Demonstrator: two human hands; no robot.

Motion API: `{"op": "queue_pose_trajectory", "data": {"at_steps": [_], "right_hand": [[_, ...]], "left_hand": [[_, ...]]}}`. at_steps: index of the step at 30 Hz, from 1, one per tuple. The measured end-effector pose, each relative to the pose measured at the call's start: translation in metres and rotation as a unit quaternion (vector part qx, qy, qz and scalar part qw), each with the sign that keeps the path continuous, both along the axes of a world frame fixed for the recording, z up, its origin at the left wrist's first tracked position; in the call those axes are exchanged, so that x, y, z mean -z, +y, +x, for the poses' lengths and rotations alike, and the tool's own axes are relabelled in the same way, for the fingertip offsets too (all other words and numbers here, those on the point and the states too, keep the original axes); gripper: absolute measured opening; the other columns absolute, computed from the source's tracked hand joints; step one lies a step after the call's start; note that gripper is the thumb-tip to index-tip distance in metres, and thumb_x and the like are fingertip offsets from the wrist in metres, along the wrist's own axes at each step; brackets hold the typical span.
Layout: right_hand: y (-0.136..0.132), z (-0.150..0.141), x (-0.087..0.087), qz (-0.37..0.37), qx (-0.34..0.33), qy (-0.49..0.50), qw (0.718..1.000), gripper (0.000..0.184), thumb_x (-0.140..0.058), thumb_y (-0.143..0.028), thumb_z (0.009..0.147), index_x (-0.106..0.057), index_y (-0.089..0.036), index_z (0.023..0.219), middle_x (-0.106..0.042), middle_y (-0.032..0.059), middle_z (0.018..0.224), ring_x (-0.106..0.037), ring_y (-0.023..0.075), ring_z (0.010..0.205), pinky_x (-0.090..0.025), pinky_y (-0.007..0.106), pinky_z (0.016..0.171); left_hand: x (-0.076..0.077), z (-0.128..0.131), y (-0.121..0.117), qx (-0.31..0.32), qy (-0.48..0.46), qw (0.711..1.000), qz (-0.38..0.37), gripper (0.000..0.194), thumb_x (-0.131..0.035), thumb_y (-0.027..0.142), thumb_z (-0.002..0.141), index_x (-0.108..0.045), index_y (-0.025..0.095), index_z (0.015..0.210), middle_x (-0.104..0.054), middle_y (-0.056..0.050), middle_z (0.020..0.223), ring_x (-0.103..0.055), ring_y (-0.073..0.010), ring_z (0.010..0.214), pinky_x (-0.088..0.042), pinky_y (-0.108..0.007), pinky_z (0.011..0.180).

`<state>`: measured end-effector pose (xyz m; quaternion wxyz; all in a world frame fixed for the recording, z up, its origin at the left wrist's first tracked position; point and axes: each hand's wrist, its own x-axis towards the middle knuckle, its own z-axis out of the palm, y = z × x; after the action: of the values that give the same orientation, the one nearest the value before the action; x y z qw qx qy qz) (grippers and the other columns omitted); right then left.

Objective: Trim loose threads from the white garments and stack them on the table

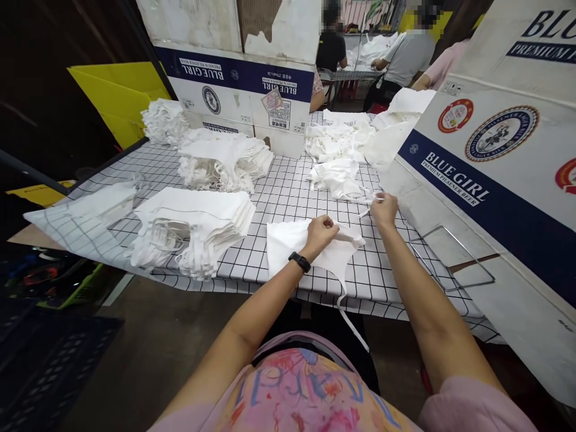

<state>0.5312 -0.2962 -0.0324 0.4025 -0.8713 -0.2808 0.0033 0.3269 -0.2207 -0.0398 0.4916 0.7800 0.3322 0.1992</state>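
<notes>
A white cloth piece (288, 243) with thin straps lies in front of me on the checked table cover, one strap hanging over the front edge. My left hand (321, 233), with a black band on its wrist, is closed on the upper part of this cloth. To the right, my right hand (384, 209) pinches a thin white strap (365, 211); where the strap leads is hard to make out. Just beyond is a loose heap of similar white pieces (335, 177). Left of the cloth lies a neat stack of white strapped pieces (198, 207).
Farther back stand another white stack (220, 150) and a smaller bundle (164, 120). Beer cartons rise behind the table (193, 90) and along its right side (490, 156). A bent wire frame (468, 249) leans at the right carton. Other people (407, 57) sit in the background.
</notes>
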Motion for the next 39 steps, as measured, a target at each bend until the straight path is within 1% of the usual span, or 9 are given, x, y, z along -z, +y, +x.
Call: {"op": "queue_pose_trajectory", "data": {"at_steps": [2,4,8,12,18,23,26,32,39], "right_hand": [[-0.010,0.000,-0.008,0.021,0.027,-0.010,0.999,0.041,-0.046,-0.016,0.087,-0.065,-0.008,0.122,-0.056,0.0266,0.133,-0.044,0.0389,0.136,-0.027,0.063,0.118],[-0.017,-0.012,-0.014,0.034,-0.005,-0.002,0.999,0.040,-0.048,-0.021,0.089,-0.067,-0.012,0.124,-0.059,0.0227,0.136,-0.048,0.0358,0.134,-0.035,0.058,0.116],[-0.016,-0.056,-0.028,0.063,-0.187,0.060,0.978,0.034,-0.053,-0.045,0.098,-0.074,-0.024,0.113,-0.073,0.0078,0.119,-0.065,0.0239,0.113,-0.051,0.038,0.099],[-0.003,-0.092,-0.049,0.145,-0.366,0.178,0.902,0.051,-0.056,-0.069,0.094,-0.072,-0.021,0.090,-0.072,0.0049,0.096,-0.066,0.0216,0.096,-0.051,0.034,0.089],[-0.003,-0.114,-0.074,0.178,-0.430,0.233,0.854,0.052,-0.063,-0.069,0.091,-0.071,-0.019,0.082,-0.068,0.0023,0.083,-0.061,0.0185,0.084,-0.048,0.032,0.082],[-0.012,-0.128,-0.091,0.216,-0.474,0.265,0.811,0.039,-0.060,-0.061,0.098,-0.075,-0.025,0.100,-0.069,0.0030,0.100,-0.062,0.0189,0.100,-0.049,0.035,0.098],[-0.013,-0.133,-0.099,0.241,-0.490,0.270,0.793,0.038,-0.061,-0.062,0.097,-0.074,-0.027,0.098,-0.066,0.0027,0.101,-0.061,0.0190,0.101,-0.050,0.036,0.099],[-0.012,-0.145,-0.117,0.284,-0.501,0.306,0.758,0.047,-0.068,-0.070,0.088,-0.070,-0.023,0.085,-0.058,0.0006,0.080,-0.052,0.0149,0.073,-0.050,0.028,0.069],[-0.019,-0.152,-0.129,0.293,-0.531,0.329,0.724,0.039,-0.072,-0.060,0.091,-0.073,-0.021,0.084,-0.058,-0.0003,0.076,-0.052,0.0122,0.068,-0.045,0.024,0.063]], "left_hand": [[-0.008,-0.005,0.002,0.002,-0.041,0.999,-0.023,0.017,-0.060,0.020,0.083,-0.047,0.020,0.072,-0.063,0.001,0.077,-0.060,-0.0146,0.080,-0.046,-0.027,0.074],[-0.018,-0.010,0.003,0.011,-0.064,0.997,-0.048,0.015,-0.058,0.019,0.084,-0.045,0.021,0.075,-0.056,0.003,0.070,-0.053,-0.0106,0.066,-0.041,-0.024,0.063],[-0.045,-0.021,0.008,0.103,-0.151,0.971,-0.155,0.017,-0.064,0.023,0.085,-0.048,0.021,0.080,-0.048,0.006,0.063,-0.044,-0.0071,0.055,-0.034,-0.022,0.056],[-0.083,-0.036,0.022,0.227,-0.184,0.939,-0.180,0.030,-0.080,0.032,0.079,-0.052,0.019,0.078,-0.047,0.006,0.062,-0.045,-0.0062,0.057,-0.034,-0.021,0.056],[-0.140,-0.061,0.049,0.298,-0.133,0.935,-0.140,0.040,-0.087,0.043,0.076,-0.058,0.018,0.085,-0.057,0.004,0.064,-0.051,-0.0073,0.057,-0.035,-0.021,0.054],[-0.181,-0.074,0.053,0.361,-0.102,0.924,-0.068,0.039,-0.089,0.041,0.075,-0.061,0.016,0.084,-0.061,0.001,0.072,-0.058,-0.0081,0.065,-0.043,-0.020,0.057],[-0.200,-0.078,0.048,0.399,-0.088,0.912,-0.032,0.036,-0.087,0.041,0.078,-0.063,0.015,0.084,-0.064,-0.001,0.077,-0.061,-0.0101,0.071,-0.049,-0.021,0.061],[-0.226,-0.081,0.041,0.422,-0.096,0.902,-0.002,0.034,-0.087,0.040,0.079,-0.064,0.015,0.081,-0.062,-0.001,0.077,-0.061,-0.0111,0.070,-0.048,-0.022,0.060],[-0.237,-0.087,0.040,0.417,-0.095,0.904,0.011,0.034,-0.088,0.039,0.077,-0.064,0.015,0.079,-0.060,-0.001,0.077,-0.061,-0.0117,0.070,-0.048,-0.022,0.060]]}}
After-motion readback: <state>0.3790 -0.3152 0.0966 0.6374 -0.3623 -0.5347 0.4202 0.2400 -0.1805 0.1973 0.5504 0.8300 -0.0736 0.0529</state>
